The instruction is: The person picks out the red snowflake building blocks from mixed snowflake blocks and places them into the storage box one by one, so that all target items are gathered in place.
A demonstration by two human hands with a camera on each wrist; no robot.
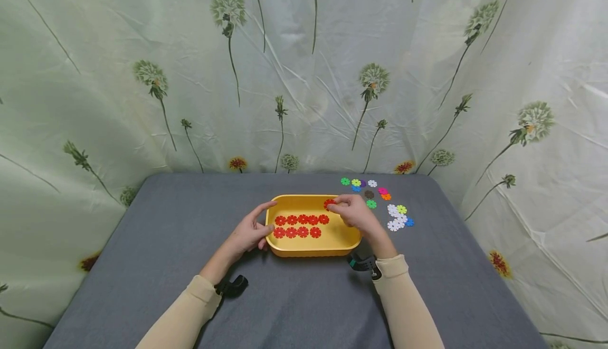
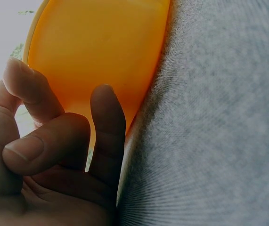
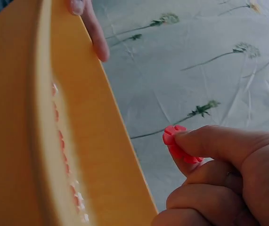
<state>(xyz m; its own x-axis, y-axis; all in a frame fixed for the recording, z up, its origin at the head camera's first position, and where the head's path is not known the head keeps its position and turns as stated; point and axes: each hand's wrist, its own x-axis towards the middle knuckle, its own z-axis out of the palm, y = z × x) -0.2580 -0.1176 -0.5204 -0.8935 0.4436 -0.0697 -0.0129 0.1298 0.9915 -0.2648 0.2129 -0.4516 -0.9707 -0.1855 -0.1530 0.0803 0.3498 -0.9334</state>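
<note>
A yellow plastic tray (image 1: 309,253) stands on the table, with two rows of red snowflake discs (image 1: 303,232) lying flat in it. At its left end my left hand (image 1: 248,233) holds the tray, thumb over the near rim and index finger reaching along the far rim. Other fingers of that hand lie against the outer wall in the left wrist view. Above the tray's far right corner, my right hand (image 1: 356,213) pinches one red snowflake disc (image 3: 174,136) between thumb and index finger. The tray's wall hides most of the laid discs in the right wrist view.
Loose snowflake discs in green, pink, brown, orange and other colours lie right of the tray, among them a green disc (image 1: 371,204) and a blue disc (image 1: 410,222). A grey cloth (image 1: 190,211) covers the table. Behind hangs a dandelion-print curtain (image 1: 304,74).
</note>
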